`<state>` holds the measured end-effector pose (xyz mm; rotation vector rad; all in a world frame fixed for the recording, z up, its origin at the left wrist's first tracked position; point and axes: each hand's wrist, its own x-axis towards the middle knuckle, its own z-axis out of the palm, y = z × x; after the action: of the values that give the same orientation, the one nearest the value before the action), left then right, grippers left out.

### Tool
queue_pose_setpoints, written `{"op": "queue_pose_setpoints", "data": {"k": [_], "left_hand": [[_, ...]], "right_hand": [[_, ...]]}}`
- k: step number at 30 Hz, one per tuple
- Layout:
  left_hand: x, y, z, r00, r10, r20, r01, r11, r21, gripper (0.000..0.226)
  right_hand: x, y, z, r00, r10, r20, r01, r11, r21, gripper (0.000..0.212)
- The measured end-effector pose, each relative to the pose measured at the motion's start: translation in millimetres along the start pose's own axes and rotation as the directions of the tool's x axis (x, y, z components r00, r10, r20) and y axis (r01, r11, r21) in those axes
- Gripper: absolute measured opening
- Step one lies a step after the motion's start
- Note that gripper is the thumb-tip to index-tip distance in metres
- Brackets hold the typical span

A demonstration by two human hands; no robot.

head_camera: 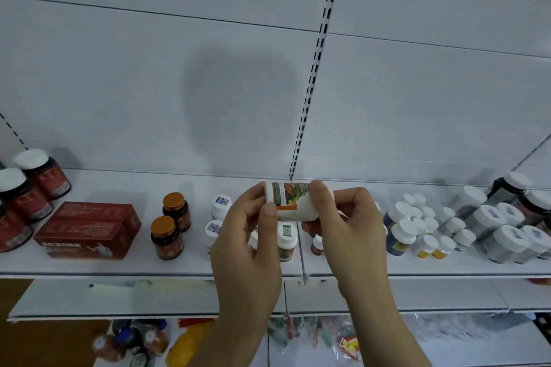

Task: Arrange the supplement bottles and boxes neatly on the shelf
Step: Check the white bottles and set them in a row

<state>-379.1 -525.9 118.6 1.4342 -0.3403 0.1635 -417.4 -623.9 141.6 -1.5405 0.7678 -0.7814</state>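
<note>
Left hand and right hand both grip a sideways white bottle above the shelf.

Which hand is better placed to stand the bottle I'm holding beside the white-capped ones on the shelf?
Probably the left hand. It grips the white bottle nearest the white-capped bottles, which stand just left of it; the right hand would have to cross over.

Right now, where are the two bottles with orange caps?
In the head view, the orange-capped bottles stand left of centre on the shelf, between the red boxes and the white-capped bottles.
</note>
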Motion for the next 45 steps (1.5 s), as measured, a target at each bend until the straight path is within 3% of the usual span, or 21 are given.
{"op": "queue_pose_setpoints", "data": {"k": [6, 14, 22, 25, 28, 36, 40, 45], "left_hand": [[4, -7, 2, 0.999, 0.053, -0.011, -0.052, 0.994, 0.092, 0.035], [14, -10, 0, 1.0, -0.012, -0.022, 0.016, 0.982, 0.189, 0.008], [23, -9, 3, 0.991, -0.129, -0.025, 0.131, 0.964, 0.231, 0.028], [19, -6, 6, 0.994, -0.105, -0.006, 0.105, 0.983, 0.152, 0.033], [13, -2, 10, 0.996, -0.08, 0.032, 0.078, 0.995, 0.069, 0.023], [14, -4, 7, 1.0, -0.004, 0.018, 0.001, 0.986, 0.169, 0.015], [17, -3, 6, 0.999, -0.034, -0.017, 0.036, 0.991, 0.127, 0.025], [22, -4, 6, 0.995, -0.094, -0.033, 0.098, 0.98, 0.174, 0.022]], "right_hand": [[2, 2, -6, 0.998, -0.016, 0.053, 0.021, 0.994, -0.111, 0.042], [2, 13, -15, 0.979, -0.067, 0.191, 0.093, 0.987, -0.131, 0.041], [9, 8, -15, 0.982, -0.149, 0.113, 0.146, 0.989, 0.032, 0.013], [10, 9, -10, 0.991, -0.118, 0.064, 0.116, 0.993, 0.028, 0.017], [9, 8, -7, 0.996, -0.058, 0.062, 0.053, 0.996, 0.072, 0.025], [10, 4, -6, 0.995, -0.074, 0.068, 0.077, 0.996, -0.042, 0.044], [8, 6, -8, 0.986, -0.133, 0.105, 0.137, 0.99, -0.028, 0.025], [11, 6, -10, 0.983, -0.137, 0.118, 0.127, 0.988, 0.092, 0.009]]}}
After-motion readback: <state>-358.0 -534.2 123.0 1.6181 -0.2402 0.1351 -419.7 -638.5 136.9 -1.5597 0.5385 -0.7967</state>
